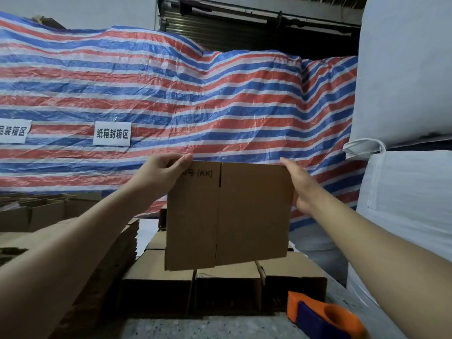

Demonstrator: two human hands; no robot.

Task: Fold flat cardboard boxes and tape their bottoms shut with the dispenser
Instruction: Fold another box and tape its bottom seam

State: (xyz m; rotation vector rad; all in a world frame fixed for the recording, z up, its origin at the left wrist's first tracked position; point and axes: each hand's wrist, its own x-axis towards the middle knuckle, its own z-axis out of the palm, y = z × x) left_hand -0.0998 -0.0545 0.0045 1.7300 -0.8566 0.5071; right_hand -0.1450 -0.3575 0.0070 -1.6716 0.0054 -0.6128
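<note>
We are standing at a speckled grey work surface [195, 326] in a storeroom, and a tarp [171, 94] striped red, blue and white is hanging across the whole back of the view. Two white paper signs with black characters are sticking to it, one sign [112, 133] near the middle-left and another at the left edge. Big white woven sacks [403, 69] are piling up on the right, and a dark roller shutter is showing above the tarp.

Folded cardboard boxes [227, 285] are sitting in a row on the surface ahead of us; we cannot tell what is inside them. A stack of flat cardboard [115, 253] is lying to their left, and more open boxes are standing further left.

We are holding a flat cardboard box [227, 214] upright in the air above that row. Our left hand [162, 171] is pinching its upper left corner, fingers curled over the top edge. Our right hand [299, 184] is gripping the right edge, fingers going behind the board. The orange and blue tape dispenser [322, 316] is lying on the surface at lower right, well apart from both hands.
</note>
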